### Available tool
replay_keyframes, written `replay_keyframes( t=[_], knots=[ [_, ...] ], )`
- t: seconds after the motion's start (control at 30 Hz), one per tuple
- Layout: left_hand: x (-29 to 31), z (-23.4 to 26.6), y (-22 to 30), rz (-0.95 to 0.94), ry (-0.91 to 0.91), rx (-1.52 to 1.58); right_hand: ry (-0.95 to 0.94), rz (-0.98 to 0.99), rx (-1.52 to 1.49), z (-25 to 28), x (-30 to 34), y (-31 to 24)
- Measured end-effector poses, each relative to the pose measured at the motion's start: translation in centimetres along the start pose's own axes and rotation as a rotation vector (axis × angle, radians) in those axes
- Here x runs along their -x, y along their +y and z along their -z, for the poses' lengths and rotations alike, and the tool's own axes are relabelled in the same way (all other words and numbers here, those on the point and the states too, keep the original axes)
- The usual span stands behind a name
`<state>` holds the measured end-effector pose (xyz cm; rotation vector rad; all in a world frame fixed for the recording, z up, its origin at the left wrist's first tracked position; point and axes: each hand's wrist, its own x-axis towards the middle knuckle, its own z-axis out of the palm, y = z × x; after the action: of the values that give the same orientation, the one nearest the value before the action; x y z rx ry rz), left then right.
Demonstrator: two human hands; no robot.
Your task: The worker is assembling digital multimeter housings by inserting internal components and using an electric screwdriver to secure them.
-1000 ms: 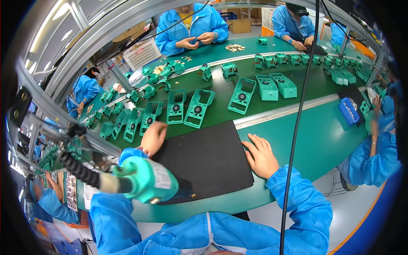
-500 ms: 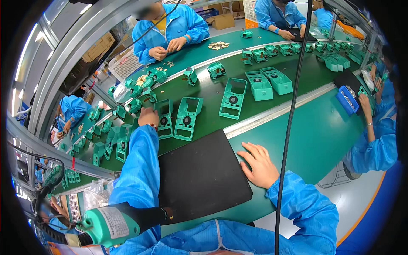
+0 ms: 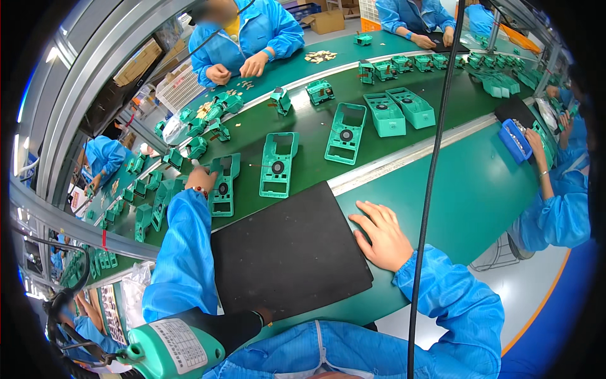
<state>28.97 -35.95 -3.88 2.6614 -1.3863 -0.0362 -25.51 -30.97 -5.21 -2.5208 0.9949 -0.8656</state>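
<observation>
Over the belt at the left, my left hand [image 3: 201, 180] is at the upper left edge of a green plastic housing [image 3: 222, 194] with a round black part in it. Its fingers look closed on that edge, though their tips are partly hidden. My right hand [image 3: 383, 239] lies flat, fingers spread, on the green tabletop [image 3: 435, 208], beside the right edge of a black mat [image 3: 290, 252]. Another open-framed green housing [image 3: 278, 165] lies just right of the one at my left hand.
More housings [image 3: 346, 134] and small green assemblies [image 3: 320, 92] stand along the dark green belt [image 3: 252, 134]. A green-and-black power tool [image 3: 170, 347] hangs at lower left. A black cable [image 3: 429, 189] crosses the view. Co-workers sit opposite and at right, near a blue bin [image 3: 515, 142].
My left hand has shifted left, and the housing beside it has moved left with it, away from its neighbour. My right hand stays on the tabletop. The view has tilted slightly.
</observation>
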Motion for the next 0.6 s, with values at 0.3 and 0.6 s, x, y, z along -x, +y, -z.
replay_keyframes(
  t=[0.3, 0.6],
  knots=[
    [2.9, 5.4, -0.7, -0.256, 0.19, 0.108, 0.019, 0.037, 0.0, -1.1, 0.4, -0.2],
    [21.1, 12.2, -7.3, -0.87, -0.366, -0.025, 0.049, 0.089, 0.044, -1.1, 0.2, -0.3]
  ],
)
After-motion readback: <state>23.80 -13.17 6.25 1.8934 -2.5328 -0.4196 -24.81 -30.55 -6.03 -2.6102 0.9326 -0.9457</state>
